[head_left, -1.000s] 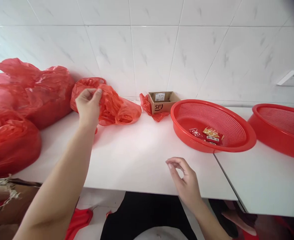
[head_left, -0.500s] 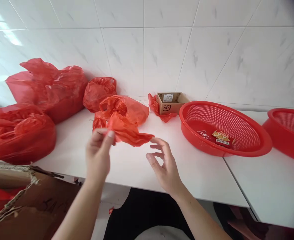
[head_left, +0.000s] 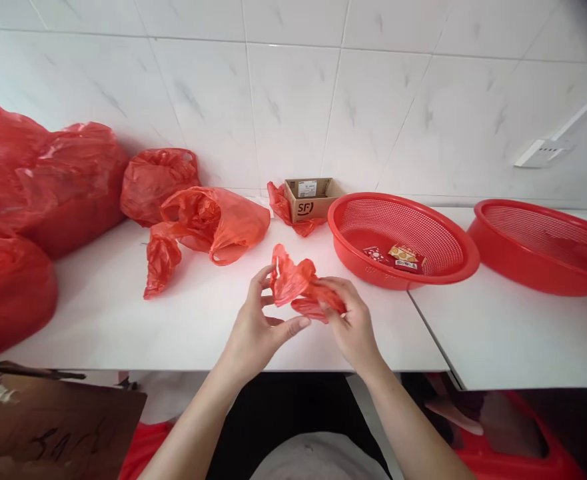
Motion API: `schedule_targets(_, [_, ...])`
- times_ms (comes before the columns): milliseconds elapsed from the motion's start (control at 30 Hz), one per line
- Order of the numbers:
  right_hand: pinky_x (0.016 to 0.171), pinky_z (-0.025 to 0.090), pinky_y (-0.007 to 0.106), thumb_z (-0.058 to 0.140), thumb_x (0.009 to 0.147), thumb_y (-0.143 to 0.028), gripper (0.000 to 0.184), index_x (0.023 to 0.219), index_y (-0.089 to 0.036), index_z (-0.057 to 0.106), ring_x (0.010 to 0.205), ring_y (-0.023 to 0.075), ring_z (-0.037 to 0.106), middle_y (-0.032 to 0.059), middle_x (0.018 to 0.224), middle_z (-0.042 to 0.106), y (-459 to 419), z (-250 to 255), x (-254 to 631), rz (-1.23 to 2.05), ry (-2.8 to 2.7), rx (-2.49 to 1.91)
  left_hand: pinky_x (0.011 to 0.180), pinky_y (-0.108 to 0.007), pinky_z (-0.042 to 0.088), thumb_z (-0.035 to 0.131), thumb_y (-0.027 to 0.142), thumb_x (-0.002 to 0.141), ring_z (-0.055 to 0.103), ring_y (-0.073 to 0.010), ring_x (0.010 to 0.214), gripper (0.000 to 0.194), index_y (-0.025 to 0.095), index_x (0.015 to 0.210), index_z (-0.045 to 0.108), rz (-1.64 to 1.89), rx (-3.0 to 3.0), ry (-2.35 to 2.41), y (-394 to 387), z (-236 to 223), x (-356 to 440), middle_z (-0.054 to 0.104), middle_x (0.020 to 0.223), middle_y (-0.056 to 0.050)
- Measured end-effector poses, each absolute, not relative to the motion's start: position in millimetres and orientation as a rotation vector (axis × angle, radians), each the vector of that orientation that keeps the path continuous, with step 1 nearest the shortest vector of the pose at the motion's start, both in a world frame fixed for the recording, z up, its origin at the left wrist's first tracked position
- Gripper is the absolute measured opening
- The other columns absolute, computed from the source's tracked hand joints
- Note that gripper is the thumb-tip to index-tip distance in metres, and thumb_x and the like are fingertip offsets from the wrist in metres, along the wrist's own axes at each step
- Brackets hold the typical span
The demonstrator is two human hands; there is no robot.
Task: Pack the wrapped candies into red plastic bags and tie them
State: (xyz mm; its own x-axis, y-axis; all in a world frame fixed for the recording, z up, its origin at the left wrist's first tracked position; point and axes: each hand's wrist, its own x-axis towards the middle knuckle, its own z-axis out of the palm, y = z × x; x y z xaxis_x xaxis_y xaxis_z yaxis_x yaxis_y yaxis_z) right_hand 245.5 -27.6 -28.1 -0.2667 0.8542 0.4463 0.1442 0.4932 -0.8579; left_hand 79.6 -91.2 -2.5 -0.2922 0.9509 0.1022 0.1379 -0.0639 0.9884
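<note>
A crumpled red plastic bag (head_left: 293, 280) is held above the white table, its loose folds spreading to the left. My right hand (head_left: 350, 320) grips its right end between thumb and fingers. Curved around the bag's left side, my left hand (head_left: 263, 323) has its thumb and fingers apart; its fingertips are by the loose folds. Behind and to the left lie an opened red plastic bag (head_left: 243, 223) and a small crumpled red bag (head_left: 162, 260). A red sieve basket (head_left: 403, 230) with small printed packets (head_left: 404, 257) inside stands to the right.
A small cardboard box (head_left: 306, 208) rests on red plastic by the tiled wall. Large filled red bags (head_left: 73, 180) line the left. A second red basket (head_left: 533, 247) is at far right. A big carton (head_left: 53, 427) stands below the table's front edge (head_left: 183, 369).
The red bag has passed from my left hand to my right, bunched up and moved nearer. My left hand has loosened around it. The view has turned right.
</note>
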Motion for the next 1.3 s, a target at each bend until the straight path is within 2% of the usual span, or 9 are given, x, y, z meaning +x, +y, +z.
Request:
schedule_targets(100, [0.097,0.05,0.039,0.054,0.09,-0.022,0.03,0.117,-0.028,0.066,0.111,0.0223,0.06,0.0075,0.119,0.059,-36,-27,245,0.916,-1.84,-0.766,0.078,-0.029,0.056,0.075,0.027,0.074,0.062,-0.0234,0.11,0.064,0.033,0.133,0.051,1.483,1.275,1.426,-81,-5,82,0.061,0.13,-0.006])
schedule_targets(167, [0.098,0.048,0.038,0.051,0.091,-0.02,0.031,0.117,-0.028,0.066,0.112,0.0214,0.059,0.0068,0.119,0.061,-35,-29,252,0.956,-1.815,-0.775,0.077,-0.029,0.054,0.065,0.028,0.08,0.065,-0.0207,0.095,0.027,0.024,0.107,0.067,1.501,1.288,1.502,-77,-8,73,0.07,0.105,-0.004])
schedule_targets(233, [0.098,0.047,0.037,0.05,0.091,-0.02,0.029,0.113,-0.026,0.068,0.111,0.021,0.059,0.0054,0.117,0.063,-30,-32,264,1.03,-1.721,-0.821,0.075,-0.029,0.053,0.06,0.031,0.082,0.064,-0.0192,0.084,0.014,0.021,0.086,0.069,1.522,1.25,1.607,-76,-12,56,0.071,0.087,-0.003])
schedule_targets(367, [0.091,0.051,0.037,0.056,0.088,-0.026,0.022,0.104,-0.024,0.07,0.104,0.0214,0.062,0.0042,0.11,0.068,-17,-38,290,1.325,-1.47,-0.886,0.071,-0.031,0.052,0.058,0.04,0.081,0.063,-0.0192,0.076,0.02,0.023,0.087,0.065,1.52,1.2,1.943,-80,-23,24,0.069,0.086,-0.003])
schedule_targets(567, [0.067,0.054,0.03,0.071,0.071,-0.023,0.025,0.095,-0.023,0.064,0.079,0.0158,0.064,0.0007,0.091,0.068,-3,-35,308,1.42,-0.83,-0.87,0.066,-0.036,0.046,0.057,0.022,0.074,0.059,-0.0225,0.068,0.01,0.025,0.081,0.051,1.243,1.292,2.407,-90,-43,4,0.063,0.081,-0.002])
schedule_targets(767, [0.067,0.05,0.024,0.072,0.074,-0.028,0.023,0.094,-0.022,0.061,0.078,0.0124,0.061,-0.0005,0.091,0.065,-8,-25,299,1.312,-0.905,-0.862,0.094,-0.041,0.048,0.06,0.03,0.083,0.057,-0.025,0.112,0.025,0.024,0.105,0.051,1.567,1.736,2.157,-105,-26,57,0.056,0.115,-0.009])
schedule_targets(900, [0.069,0.049,0.024,0.071,0.079,-0.032,0.024,0.098,-0.024,0.058,0.077,0.0122,0.059,-0.0011,0.091,0.063,-19,-21,286,1.331,-1.089,-0.837,0.105,-0.047,0.037,0.065,0.029,0.08,0.048,-0.0311,0.124,0.043,0.024,0.122,0.055,1.244,1.96,2.133,-84,-26,82,0.055,0.133,-0.011])
schedule_targets(1100, [0.071,0.05,0.032,0.073,0.078,-0.035,0.038,0.111,-0.025,0.055,0.076,0.0162,0.06,-0.001,0.085,0.061,0,-22,340,1.337,-1.621,-1.127,0.075,-0.032,0.048,0.044,0.008,0.072,0.065,-0.0224,0.083,0.037,0.024,0.099,0.063,0.939,1.521,2.164,-55,-33,30,0.071,0.091,-0.003])
schedule_targets(1300, [0.093,0.047,0.039,0.065,0.086,-0.029,0.027,0.112,-0.025,0.061,0.106,0.0215,0.059,0.0057,0.112,0.061,-20,8,350,0.64,-1.76,-1.126,0.05,-0.026,0.038,0.053,0.03,0.081,0.054,-0.0173,0.052,0.017,0.025,0.096,0.058,0.878,1.419,2.087,-58,-26,39,0.056,0.058,0.005])
